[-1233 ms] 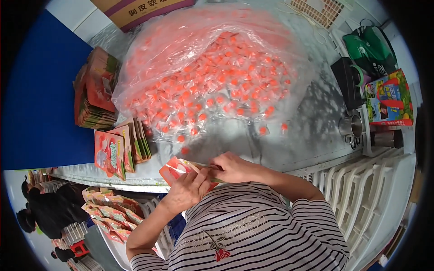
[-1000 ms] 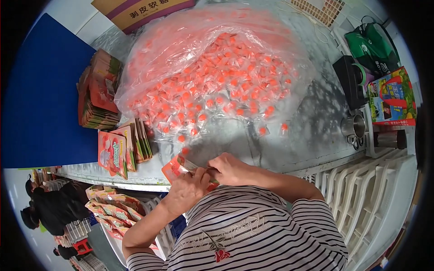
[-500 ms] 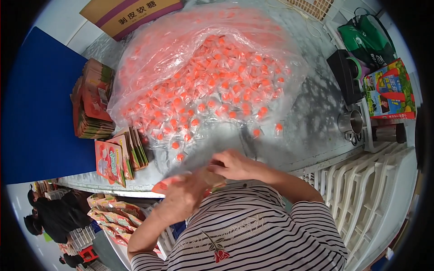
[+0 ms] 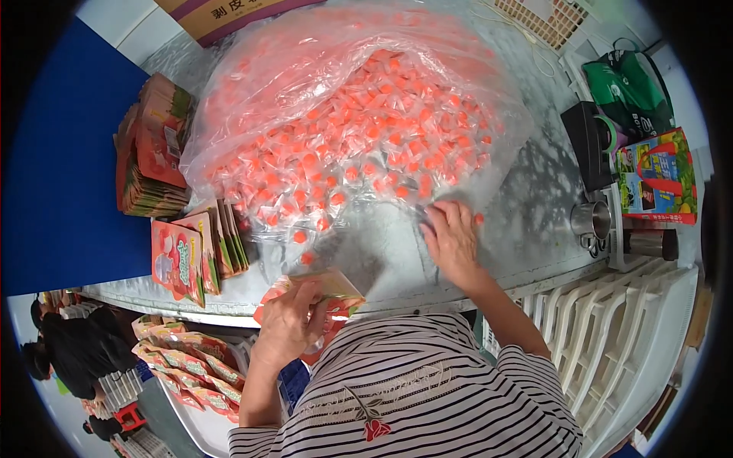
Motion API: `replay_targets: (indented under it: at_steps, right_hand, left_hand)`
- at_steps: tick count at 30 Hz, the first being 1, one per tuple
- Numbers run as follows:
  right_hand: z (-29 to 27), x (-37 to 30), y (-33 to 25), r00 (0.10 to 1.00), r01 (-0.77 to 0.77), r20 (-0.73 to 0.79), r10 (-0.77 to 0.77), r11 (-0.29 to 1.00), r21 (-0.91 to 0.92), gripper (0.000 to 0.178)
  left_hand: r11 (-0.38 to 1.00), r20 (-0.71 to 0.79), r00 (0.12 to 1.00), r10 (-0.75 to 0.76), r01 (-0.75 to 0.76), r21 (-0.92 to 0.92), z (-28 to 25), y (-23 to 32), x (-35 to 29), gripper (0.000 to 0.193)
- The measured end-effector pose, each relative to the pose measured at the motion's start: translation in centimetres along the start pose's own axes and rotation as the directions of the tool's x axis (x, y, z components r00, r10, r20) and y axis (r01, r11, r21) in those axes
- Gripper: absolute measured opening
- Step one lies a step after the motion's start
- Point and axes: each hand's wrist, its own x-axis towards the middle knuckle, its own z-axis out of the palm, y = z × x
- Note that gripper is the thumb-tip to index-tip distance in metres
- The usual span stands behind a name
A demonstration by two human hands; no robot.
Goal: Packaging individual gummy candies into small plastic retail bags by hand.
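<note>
Head view: a person in a striped shirt [image 4: 443, 389] works at a grey table [image 4: 534, 206] across from me, left hand [image 4: 290, 320] closed on a flat red-and-green pouch [image 4: 340, 286] at the table's edge, in front of a large clear plastic bag [image 4: 229, 114]. Spilling from the bag's mouth are orange-red candies in clear wrappers [image 4: 389, 122]. The right hand [image 4: 452, 237] reaches just in front of the bag, fingers partly curled; whether they grip anything I cannot tell. One loose wrapped candy [image 4: 479, 218] lies beside it. Left of the bag sits a thick stack of matching pouches [image 4: 156, 145]; below and left of it, a white plastic tray [image 4: 200, 429] holds puffed pouches [image 4: 191, 359].
</note>
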Motion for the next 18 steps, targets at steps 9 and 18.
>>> replay_targets:
  at_steps: [9,18]
  right_hand:
    - [-0.6,-1.7,-3.9,0.987,0.118,0.076,-0.144,0.954,0.275,0.046]
    - [1.6,4.6,-0.9,0.997,0.06,-0.061,-0.05,0.984,0.166,0.038]
  left_hand:
    - [0.999,-0.011,0.999,-0.044,0.044,-0.013,-0.1,-0.2,-0.1,0.018]
    - [0.998,-0.013,0.998,-0.065,0.064,-0.024,0.3,-0.5,-0.5,0.019]
